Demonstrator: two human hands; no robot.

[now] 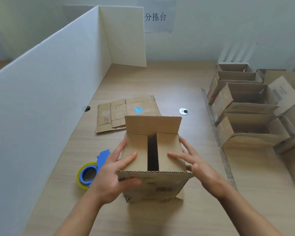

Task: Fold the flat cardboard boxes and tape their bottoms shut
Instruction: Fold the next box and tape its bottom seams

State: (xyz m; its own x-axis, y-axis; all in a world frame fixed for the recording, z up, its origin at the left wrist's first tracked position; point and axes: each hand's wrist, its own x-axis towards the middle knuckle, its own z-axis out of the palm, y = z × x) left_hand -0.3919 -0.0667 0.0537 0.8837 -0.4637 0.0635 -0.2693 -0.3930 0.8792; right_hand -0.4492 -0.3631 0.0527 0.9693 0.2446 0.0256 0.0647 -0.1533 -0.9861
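Note:
A brown cardboard box (153, 188) stands on the wooden table (160, 82) in front of me, bottom side up. Its two short flaps are folded in with a dark gap between them; the far long flap stands up and the near one juts toward me. My left hand (114, 172) presses straight fingers on the left flap, thumb against the near flap. My right hand (192, 160) presses flat on the right flap. A blue tape dispenser (92, 169) with a yellowish roll lies just left of my left hand. Flat unfolded boxes (116, 113) lie behind the box.
A white partition (58, 74) walls off the table's left side and part of the back. Several folded open boxes (245, 106) stand in a row along the right. A metal ruler (216, 133) lies beside them. A round cable grommet (183, 111) sits mid-table.

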